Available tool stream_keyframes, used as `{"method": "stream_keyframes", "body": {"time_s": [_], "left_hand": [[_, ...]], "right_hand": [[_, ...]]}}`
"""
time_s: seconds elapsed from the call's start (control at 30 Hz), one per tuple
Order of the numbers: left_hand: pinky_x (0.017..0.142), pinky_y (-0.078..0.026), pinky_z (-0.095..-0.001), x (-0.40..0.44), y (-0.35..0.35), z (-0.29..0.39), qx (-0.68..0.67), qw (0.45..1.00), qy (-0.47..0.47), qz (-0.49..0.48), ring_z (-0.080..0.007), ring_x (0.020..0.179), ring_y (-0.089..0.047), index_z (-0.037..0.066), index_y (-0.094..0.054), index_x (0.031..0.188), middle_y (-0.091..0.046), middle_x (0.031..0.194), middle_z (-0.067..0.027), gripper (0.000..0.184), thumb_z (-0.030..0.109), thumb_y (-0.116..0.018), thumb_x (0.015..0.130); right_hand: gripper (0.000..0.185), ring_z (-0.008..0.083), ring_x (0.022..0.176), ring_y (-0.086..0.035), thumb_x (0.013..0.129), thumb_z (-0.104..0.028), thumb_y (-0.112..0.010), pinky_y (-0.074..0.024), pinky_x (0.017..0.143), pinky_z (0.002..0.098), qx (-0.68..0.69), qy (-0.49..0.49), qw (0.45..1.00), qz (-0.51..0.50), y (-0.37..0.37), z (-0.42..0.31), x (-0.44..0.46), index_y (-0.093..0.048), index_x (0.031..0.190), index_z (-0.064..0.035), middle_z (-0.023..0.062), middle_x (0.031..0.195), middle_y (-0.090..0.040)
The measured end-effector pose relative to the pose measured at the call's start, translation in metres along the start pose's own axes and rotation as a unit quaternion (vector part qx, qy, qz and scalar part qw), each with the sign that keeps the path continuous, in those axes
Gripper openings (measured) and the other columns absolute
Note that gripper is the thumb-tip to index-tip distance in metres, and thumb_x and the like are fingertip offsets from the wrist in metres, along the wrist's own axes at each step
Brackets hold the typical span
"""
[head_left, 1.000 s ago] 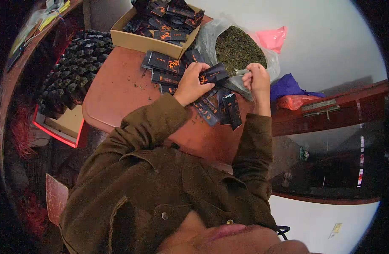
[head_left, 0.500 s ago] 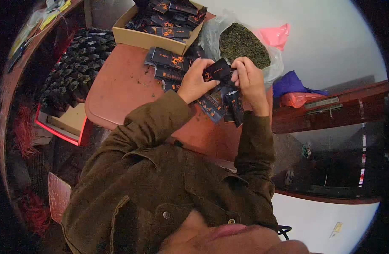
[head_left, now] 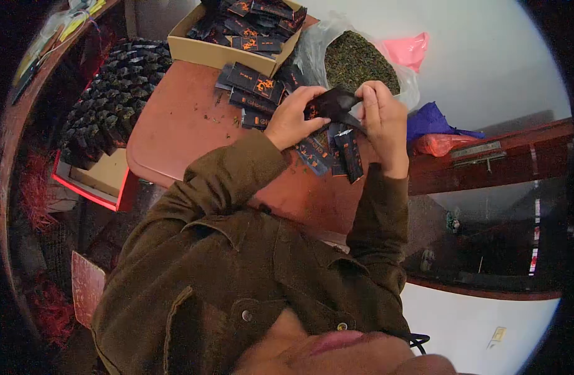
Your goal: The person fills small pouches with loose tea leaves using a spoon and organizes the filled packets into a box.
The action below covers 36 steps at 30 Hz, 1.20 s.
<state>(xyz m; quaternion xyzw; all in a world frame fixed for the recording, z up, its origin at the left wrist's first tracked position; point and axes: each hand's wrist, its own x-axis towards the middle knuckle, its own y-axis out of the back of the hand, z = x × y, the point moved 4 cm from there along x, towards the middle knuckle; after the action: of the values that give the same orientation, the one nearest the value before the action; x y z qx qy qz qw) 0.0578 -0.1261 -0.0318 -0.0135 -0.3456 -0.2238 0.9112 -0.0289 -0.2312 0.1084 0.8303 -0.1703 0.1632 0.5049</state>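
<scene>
A black packet (head_left: 334,102) with orange print is between my two hands over the table. My left hand (head_left: 297,119) grips its left side, thumb below and fingers above. At the packet's right end, my right hand (head_left: 383,124) has its fingers closed on the edge, and the packet looks spread there. Several flat black packets (head_left: 255,81) lie beside my left hand, and others (head_left: 348,156) lie below the held one. Just behind my hands, a clear plastic bag (head_left: 312,56) holds dark green dried leaves (head_left: 360,62).
A cardboard box (head_left: 221,56) of black packets stands at the table's back. On the left, a red-edged box (head_left: 87,187) holds rows of filled dark packets (head_left: 115,94). Pink (head_left: 410,51), blue (head_left: 427,122) and red (head_left: 437,145) bags lie to the right. Leaf crumbs dot the brown table (head_left: 174,119).
My right hand has come from beside the leaf bag, where it held a pale, thin object, to the packet's right end. The packet now looks wider there. The pale object no longer shows.
</scene>
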Motion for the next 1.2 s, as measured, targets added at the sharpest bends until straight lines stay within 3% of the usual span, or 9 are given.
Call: {"method": "stream_keyframes", "body": {"time_s": [0.2,0.3,0.63,0.73,0.9,0.97,1.1,1.13,1.2], "left_hand": [[0.088,-0.046,-0.0319,0.000,0.005,0.003,-0.047,0.998,0.040,-0.005,-0.0239,0.099,-0.057,0.006,-0.053,0.120,-0.057,0.108,-0.0100,0.059,0.011,-0.080,0.068],[0.086,-0.046,-0.0317,0.000,0.004,-0.003,-0.026,0.999,0.023,0.020,-0.0235,0.096,-0.057,0.005,-0.054,0.117,-0.057,0.106,-0.0096,0.058,0.012,-0.080,0.067],[0.084,-0.046,-0.0312,0.000,0.003,-0.010,0.011,0.998,0.056,0.035,-0.0219,0.092,-0.056,0.003,-0.055,0.110,-0.055,0.099,-0.0091,0.051,0.014,-0.080,0.066],[0.083,-0.046,-0.0328,0.000,0.003,-0.007,0.009,0.997,0.066,0.030,-0.0236,0.092,-0.056,0.003,-0.055,0.108,-0.055,0.098,-0.0095,0.050,0.015,-0.080,0.066],[0.082,-0.047,-0.0362,0.001,0.003,-0.006,-0.001,0.997,0.073,0.027,-0.0274,0.092,-0.056,0.005,-0.055,0.105,-0.054,0.098,-0.0107,0.047,0.017,-0.079,0.067],[0.082,-0.046,-0.0362,0.001,0.002,-0.004,-0.006,0.997,0.072,0.023,-0.0271,0.092,-0.056,0.005,-0.055,0.104,-0.054,0.097,-0.0104,0.047,0.018,-0.079,0.066],[0.083,-0.047,-0.0357,0.002,0.001,-0.002,-0.001,0.997,0.078,0.016,-0.0267,0.092,-0.056,0.005,-0.055,0.105,-0.054,0.097,-0.0103,0.048,0.019,-0.080,0.066],[0.083,-0.047,-0.0355,0.001,0.001,-0.002,0.002,0.997,0.082,0.014,-0.0266,0.092,-0.056,0.005,-0.055,0.105,-0.054,0.097,-0.0104,0.048,0.019,-0.080,0.066],[0.083,-0.047,-0.0352,0.001,0.000,-0.004,0.010,0.996,0.084,0.014,-0.0263,0.092,-0.056,0.005,-0.055,0.106,-0.055,0.098,-0.0104,0.049,0.020,-0.080,0.066]], "right_hand": [[0.025,0.0100,0.051,-0.053,0.097,-0.022,-0.045,-0.0430,0.050,0.0251,0.119,-0.093,0.988,-0.016,-0.006,0.008,0.002,-0.060,0.091,-0.0029,0.0038,0.059,-0.057],[0.026,0.0097,0.050,-0.052,0.098,-0.022,-0.045,-0.0429,0.049,0.0250,0.104,-0.064,0.993,0.000,-0.002,0.009,0.002,-0.060,0.091,-0.0024,0.0040,0.059,-0.057],[0.025,0.0067,0.052,-0.054,0.097,-0.023,-0.046,-0.0428,0.048,0.0219,0.154,-0.114,0.972,0.139,0.032,0.056,0.015,-0.060,0.092,-0.0035,0.0039,0.062,-0.061],[0.025,0.0135,0.052,-0.059,0.096,-0.023,-0.046,-0.0464,0.051,0.0272,0.046,-0.173,0.973,0.143,0.022,0.089,0.028,-0.060,0.091,-0.0029,0.0079,0.063,-0.063],[0.030,0.0285,0.060,-0.065,0.093,-0.022,-0.041,-0.0498,0.064,0.0394,-0.088,-0.140,0.981,0.105,-0.020,0.152,0.038,-0.062,0.088,-0.0011,0.0146,0.066,-0.065],[0.031,0.0271,0.060,-0.065,0.093,-0.023,-0.040,-0.0501,0.063,0.0383,-0.075,-0.144,0.980,0.116,-0.043,0.178,0.039,-0.062,0.088,-0.0011,0.0139,0.065,-0.065],[0.030,0.0216,0.052,-0.064,0.092,-0.020,-0.039,-0.0495,0.055,0.0339,0.073,-0.243,0.957,0.142,-0.066,0.182,0.052,-0.060,0.093,0.0017,0.0120,0.066,-0.067],[0.031,0.0209,0.050,-0.064,0.091,-0.018,-0.037,-0.0474,0.048,0.0326,0.206,-0.294,0.924,0.131,-0.075,0.185,0.056,-0.059,0.094,0.0037,0.0137,0.066,-0.067],[0.031,0.0206,0.049,-0.062,0.091,-0.018,-0.036,-0.0454,0.044,0.0307,0.233,-0.291,0.918,0.137,-0.083,0.186,0.061,-0.058,0.096,0.0044,0.0149,0.066,-0.066]]}}
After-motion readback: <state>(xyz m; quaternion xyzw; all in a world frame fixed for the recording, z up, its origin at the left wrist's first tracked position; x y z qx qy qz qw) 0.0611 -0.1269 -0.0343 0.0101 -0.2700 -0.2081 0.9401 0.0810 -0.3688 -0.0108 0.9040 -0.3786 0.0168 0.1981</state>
